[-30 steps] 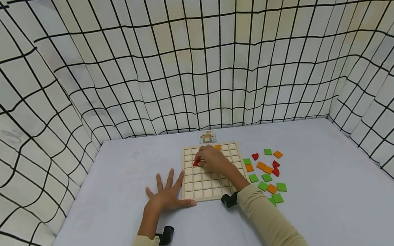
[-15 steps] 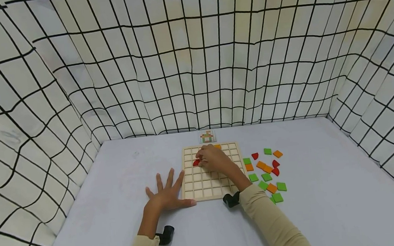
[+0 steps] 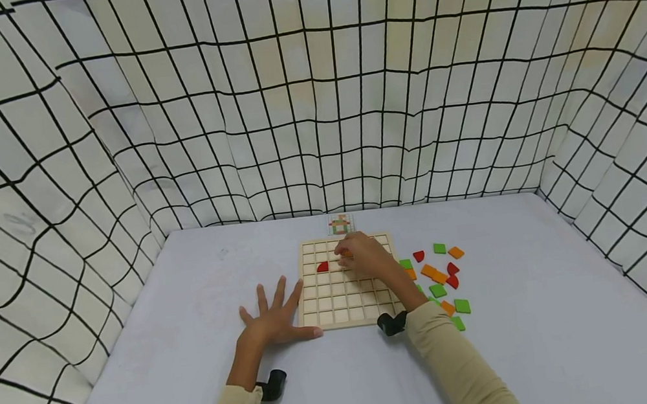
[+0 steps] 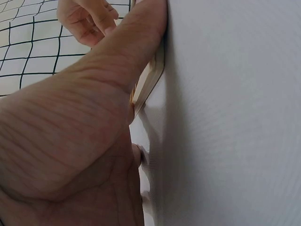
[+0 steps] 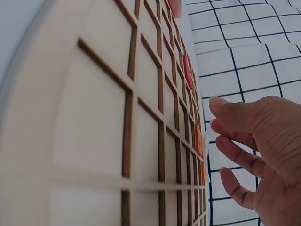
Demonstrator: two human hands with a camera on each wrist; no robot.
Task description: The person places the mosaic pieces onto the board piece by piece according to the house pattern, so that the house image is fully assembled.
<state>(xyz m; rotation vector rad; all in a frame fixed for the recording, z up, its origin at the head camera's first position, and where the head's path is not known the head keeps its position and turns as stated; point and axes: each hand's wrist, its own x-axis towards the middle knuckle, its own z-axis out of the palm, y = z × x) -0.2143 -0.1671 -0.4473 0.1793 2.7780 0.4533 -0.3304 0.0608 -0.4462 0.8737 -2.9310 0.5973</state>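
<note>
A wooden grid board (image 3: pixel 339 301) lies on the pale table. A red quarter-round tile (image 3: pixel 322 266) sits alone in a cell near the board's far left, seen also as the red tile (image 5: pixel 186 70) in the right wrist view. My right hand (image 3: pixel 358 256) hovers over the board's far rows just right of that tile, its fingers (image 5: pixel 235 141) loosely bent and holding nothing. An orange tile (image 5: pixel 200 141) lies on the board beneath them. My left hand (image 3: pixel 273 320) rests flat on the table with fingers spread, its thumb (image 4: pixel 141 33) against the board's edge (image 4: pixel 151 82).
Several loose green, orange and red tiles (image 3: pixel 439 278) are scattered right of the board. A small pattern card (image 3: pixel 340 224) lies beyond the board's far edge. Checked cloth walls (image 3: pixel 313 99) close in the table on three sides.
My right hand has let go of the red tile and moved right along the board's far rows. The red tile stays in its cell. The left hand has not moved.
</note>
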